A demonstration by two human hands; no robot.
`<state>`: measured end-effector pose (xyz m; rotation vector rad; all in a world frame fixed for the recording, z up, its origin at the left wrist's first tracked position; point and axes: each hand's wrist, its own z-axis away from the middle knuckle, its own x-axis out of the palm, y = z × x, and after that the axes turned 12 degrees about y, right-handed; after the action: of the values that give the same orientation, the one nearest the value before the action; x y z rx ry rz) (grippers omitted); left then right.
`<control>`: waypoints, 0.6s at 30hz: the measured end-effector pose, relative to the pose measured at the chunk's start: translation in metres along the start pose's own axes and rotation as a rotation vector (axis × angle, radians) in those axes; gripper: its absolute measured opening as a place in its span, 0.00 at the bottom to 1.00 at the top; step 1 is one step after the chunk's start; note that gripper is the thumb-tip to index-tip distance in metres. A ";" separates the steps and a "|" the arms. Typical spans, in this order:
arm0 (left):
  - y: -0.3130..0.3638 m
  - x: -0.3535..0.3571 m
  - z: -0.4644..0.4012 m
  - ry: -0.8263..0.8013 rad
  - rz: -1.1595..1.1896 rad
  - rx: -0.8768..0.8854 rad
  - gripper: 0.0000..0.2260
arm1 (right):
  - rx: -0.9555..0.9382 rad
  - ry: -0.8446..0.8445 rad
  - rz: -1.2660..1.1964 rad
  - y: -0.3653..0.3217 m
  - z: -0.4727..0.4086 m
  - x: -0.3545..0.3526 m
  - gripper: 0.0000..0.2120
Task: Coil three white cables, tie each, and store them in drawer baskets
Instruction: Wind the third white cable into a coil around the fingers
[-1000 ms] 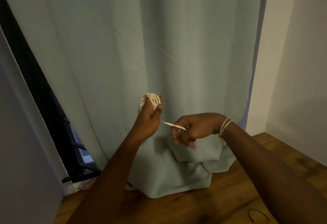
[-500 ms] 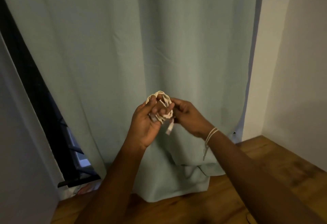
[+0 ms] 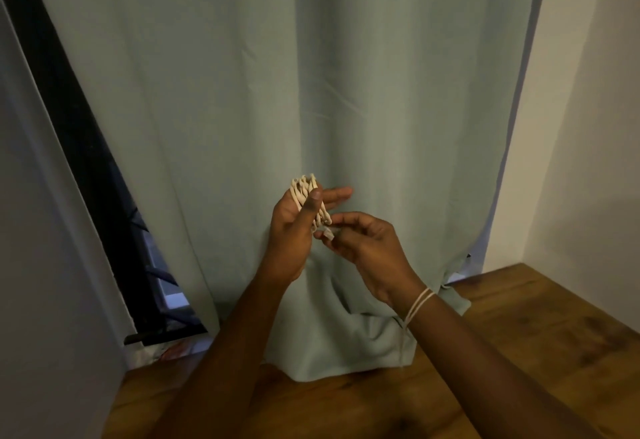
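At the far left, a pale wall panel (image 3: 41, 230) is seen, and beside it a dark window gap (image 3: 104, 179) runs diagonally down to a black bar near the floor. A grey-green curtain (image 3: 277, 75) fills the middle of the view and is bunched in folds where it meets the wooden floor (image 3: 519, 352).

In front of the curtain, at centre, the left hand (image 3: 294, 230) is raised with the palm turned toward the right. A coiled white cable (image 3: 311, 201) is held in it: the loops are pressed against the palm by the thumb, which lies across them, while the fingers are stretched out nearly straight behind the coil. The top of the coil stands up above the thumb.

Just to the right and slightly lower, the right hand (image 3: 367, 248) is brought up against the bottom of the coil. Its fingers are curled, and the cable's small plug end (image 3: 327, 232) is pinched between thumb and fingertips. The two hands are touching or nearly touching at the coil.

Thin pale bands (image 3: 419, 301) are worn around the right wrist, with a loose strand hanging down from them.

At the far right, a plain pale wall (image 3: 588, 127) meets the floor at the corner.
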<state>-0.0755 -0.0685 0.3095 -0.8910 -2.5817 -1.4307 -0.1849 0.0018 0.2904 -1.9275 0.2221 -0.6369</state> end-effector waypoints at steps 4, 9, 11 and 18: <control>-0.003 0.004 0.002 0.193 0.091 0.007 0.07 | -0.139 -0.038 0.083 -0.002 -0.006 -0.003 0.07; -0.003 0.009 0.003 0.221 0.495 -0.228 0.13 | -0.158 -0.047 0.162 -0.002 -0.022 -0.010 0.10; -0.003 0.008 0.002 0.226 0.612 -0.302 0.16 | -0.033 0.016 0.018 0.004 -0.025 -0.010 0.09; -0.043 0.018 0.026 0.148 0.627 -0.581 0.23 | 0.297 0.327 -0.263 0.040 0.003 0.006 0.34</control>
<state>-0.1065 -0.0566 0.2681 -1.4148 -1.5516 -1.9242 -0.1729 -0.0160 0.2561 -1.5720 0.0716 -1.0982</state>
